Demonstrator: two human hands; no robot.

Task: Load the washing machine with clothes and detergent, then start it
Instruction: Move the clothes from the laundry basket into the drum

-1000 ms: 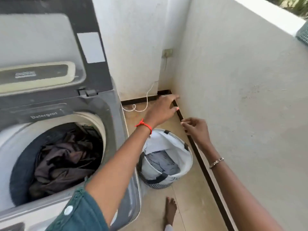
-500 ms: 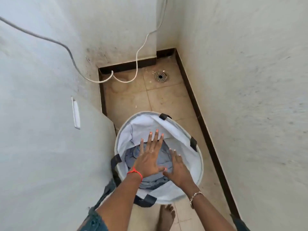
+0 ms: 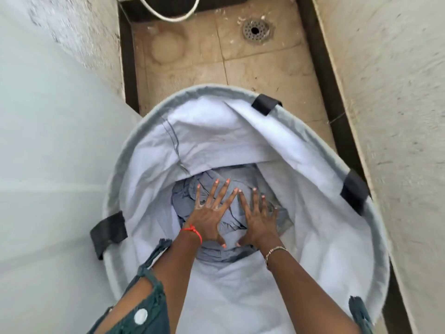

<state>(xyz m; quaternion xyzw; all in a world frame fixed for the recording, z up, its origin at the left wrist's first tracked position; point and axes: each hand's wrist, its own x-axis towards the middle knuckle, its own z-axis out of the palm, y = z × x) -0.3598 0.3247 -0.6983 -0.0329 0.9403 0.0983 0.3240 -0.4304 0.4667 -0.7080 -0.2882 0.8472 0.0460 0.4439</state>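
Both of your hands are down inside the laundry basket (image 3: 134, 150), a round white fabric one with a grey rim and dark strap handles. Your left hand (image 3: 209, 220) lies flat on the grey-blue clothes (image 3: 192, 201) at the bottom, fingers (image 3: 222, 191) spread wide apart, palm down. Your right hand (image 3: 258, 220) rests just beside it on the same heap, fingers also spread, thumbs of the two hands pointing toward each other. Neither grip has closed on the cloth; both are open and pressed flat on it.

A red thread bracelet (image 3: 192, 231) circles your left wrist and a thin chain bracelet (image 3: 274, 251) your right. A dark teal sleeve (image 3: 147, 297) with a white button covers your left upper arm.

The basket stands on the beige tiled floor (image 3: 252, 73), squeezed between the pale side of the washing machine (image 3: 48, 153) on your left and the rough plastered wall (image 3: 397, 104) on your right. Beyond it, a round floor drain (image 3: 255, 30) sits in the tiles, and a white cable (image 3: 168, 16) loops near the far skirting.
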